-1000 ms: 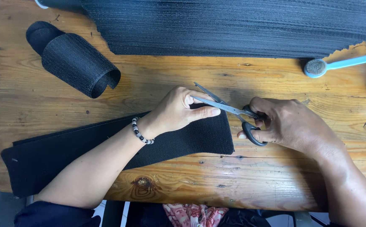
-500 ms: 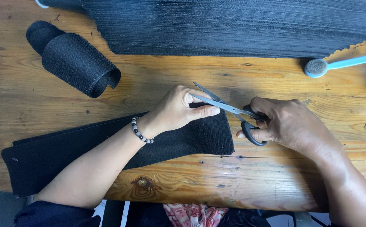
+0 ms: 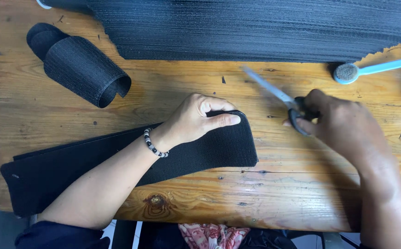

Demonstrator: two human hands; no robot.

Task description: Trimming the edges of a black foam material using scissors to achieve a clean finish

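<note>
I see the wooden table [image 3: 274, 184] under everything. The biggest thing on it is a wide stack of black ribbed fabric [image 3: 255, 27], lying along the far edge, well beyond both hands. Next in size is a long folded black strip [image 3: 94, 161], which runs from under my left hand [image 3: 196, 120] back along that forearm toward the near left corner. The left hand lies flat on the strip's rounded end, fingers spread and pressing it down, the thumb along the top edge; it clasps nothing. Far to the left of that hand, a loose roll of the same black material [image 3: 80, 69] rests on its side.

My right hand [image 3: 343, 124] sits to the right of the strip's end, clear of it, closed around the dark handles of a pair of scissors [image 3: 283, 99]. The blades are blurred and point up and left, away from the hand, over bare wood; I cannot tell whether they are parted. Beyond the right hand lies a small brush with a light blue handle [image 3: 371, 70]. A tiny black scrap [image 3: 223, 80] lies beyond the left hand.
</note>
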